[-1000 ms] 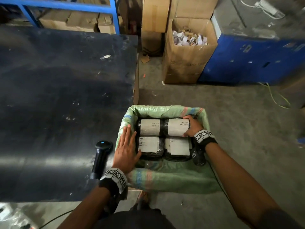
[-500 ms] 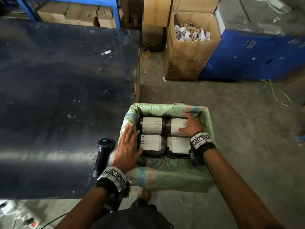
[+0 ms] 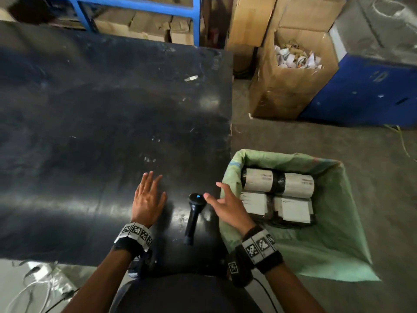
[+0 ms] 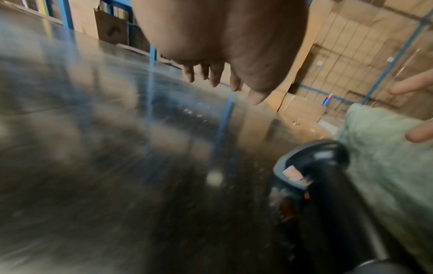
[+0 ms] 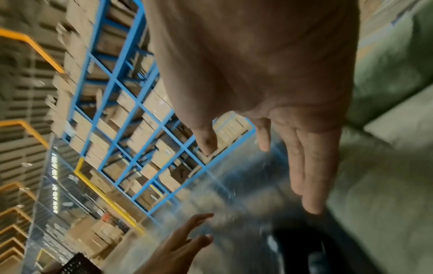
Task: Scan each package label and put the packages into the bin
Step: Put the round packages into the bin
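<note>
Several black-wrapped packages with white labels (image 3: 277, 195) lie side by side inside the green woven-sack bin (image 3: 334, 240), which stands on the floor at the table's right edge. A black handheld scanner (image 3: 194, 216) lies on the dark table (image 3: 90, 132), its blue light facing up; the left wrist view shows the scanner (image 4: 325, 194) close by. My left hand (image 3: 147, 195) hovers open over the table left of the scanner, fingers spread. My right hand (image 3: 225, 203) is open above the bin's left rim, its thumb near the scanner's head. Neither hand holds anything.
An open cardboard box of paper scraps (image 3: 291, 73) stands on the floor beyond the bin, beside a blue cabinet (image 3: 365, 91). Blue shelving with cartons (image 3: 140, 21) lines the table's far side. A small white scrap (image 3: 190, 78) lies on the table. Cables (image 3: 38, 288) trail at bottom left.
Both hands have left the bin: the right lifted off the packages and moved left toward the scanner, the left moved from the bin's rim out over the table. The head view shifted left.
</note>
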The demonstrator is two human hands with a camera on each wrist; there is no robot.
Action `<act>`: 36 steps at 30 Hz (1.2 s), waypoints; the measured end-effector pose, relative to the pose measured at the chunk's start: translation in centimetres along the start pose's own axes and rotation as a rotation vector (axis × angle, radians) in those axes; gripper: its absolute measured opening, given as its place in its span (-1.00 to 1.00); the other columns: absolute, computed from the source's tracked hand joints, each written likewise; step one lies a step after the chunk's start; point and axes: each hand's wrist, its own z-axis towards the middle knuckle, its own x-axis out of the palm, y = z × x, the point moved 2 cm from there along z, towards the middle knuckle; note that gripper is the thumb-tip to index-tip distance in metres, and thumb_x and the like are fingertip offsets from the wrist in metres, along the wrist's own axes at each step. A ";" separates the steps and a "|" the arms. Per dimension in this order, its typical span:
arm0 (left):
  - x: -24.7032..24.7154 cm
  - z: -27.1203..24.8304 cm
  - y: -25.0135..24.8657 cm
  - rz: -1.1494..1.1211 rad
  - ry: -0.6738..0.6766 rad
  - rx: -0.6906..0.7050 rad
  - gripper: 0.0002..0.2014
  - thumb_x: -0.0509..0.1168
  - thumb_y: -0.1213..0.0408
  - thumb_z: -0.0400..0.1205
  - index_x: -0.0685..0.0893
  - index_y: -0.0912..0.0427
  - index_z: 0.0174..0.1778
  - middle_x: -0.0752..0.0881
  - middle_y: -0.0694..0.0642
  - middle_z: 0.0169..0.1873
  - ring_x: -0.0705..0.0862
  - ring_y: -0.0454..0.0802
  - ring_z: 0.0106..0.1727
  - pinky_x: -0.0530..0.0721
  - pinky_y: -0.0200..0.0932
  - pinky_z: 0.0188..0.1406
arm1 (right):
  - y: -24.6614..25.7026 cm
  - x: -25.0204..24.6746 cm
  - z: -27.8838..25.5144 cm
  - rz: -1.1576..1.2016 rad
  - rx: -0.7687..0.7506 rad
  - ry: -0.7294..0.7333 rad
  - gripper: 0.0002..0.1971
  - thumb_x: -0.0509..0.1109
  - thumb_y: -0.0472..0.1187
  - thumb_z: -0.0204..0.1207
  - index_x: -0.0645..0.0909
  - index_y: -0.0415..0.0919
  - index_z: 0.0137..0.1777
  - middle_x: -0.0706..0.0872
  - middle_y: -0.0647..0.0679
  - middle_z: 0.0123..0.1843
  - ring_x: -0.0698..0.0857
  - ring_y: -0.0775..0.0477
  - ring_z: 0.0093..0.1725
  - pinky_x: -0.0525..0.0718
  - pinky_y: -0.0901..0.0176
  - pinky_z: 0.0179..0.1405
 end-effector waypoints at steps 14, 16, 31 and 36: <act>3.9 0.1 10.3 0.150 0.135 -0.064 -0.38 -0.07 0.01 0.78 0.07 -0.02 0.81 -0.08 0.21 0.81 -0.12 0.14 0.82 -0.02 0.26 0.78 | -3.5 13.5 6.5 0.602 0.232 -0.287 -0.58 0.08 0.10 0.73 0.25 0.21 0.57 0.70 -0.28 0.20 0.77 -0.25 -0.08 0.68 0.15 -0.36; 4.3 0.1 10.5 0.170 0.131 -0.076 -0.37 -0.05 0.00 0.78 0.00 -0.06 0.82 -0.11 0.19 0.81 -0.15 0.13 0.82 -0.08 0.25 0.79 | -3.4 13.9 6.8 0.642 0.278 -0.336 -0.71 0.07 0.05 0.75 0.36 0.23 0.43 0.72 -0.27 -0.11 0.62 -0.09 -0.49 0.53 0.21 -0.56; 4.3 0.5 10.7 0.214 0.250 -0.118 -0.32 -0.06 -0.07 0.74 -0.06 -0.08 0.82 -0.19 0.18 0.81 -0.19 0.14 0.82 -0.05 0.29 0.78 | 9.7 5.3 26.0 0.500 0.071 -0.436 -0.75 0.11 0.10 0.70 0.43 0.13 0.30 0.69 -0.23 -0.21 0.50 -0.01 -0.62 0.43 0.26 -0.67; 4.6 0.6 11.0 0.222 0.261 -0.118 -0.32 -0.10 -0.09 0.74 -0.05 -0.07 0.82 -0.21 0.17 0.81 -0.20 0.14 0.82 -0.08 0.28 0.78 | 9.4 5.2 30.1 0.490 0.139 -0.424 -0.75 0.10 0.13 0.70 0.40 0.08 0.26 0.71 -0.30 -0.03 0.55 0.01 -0.62 0.42 0.29 -0.68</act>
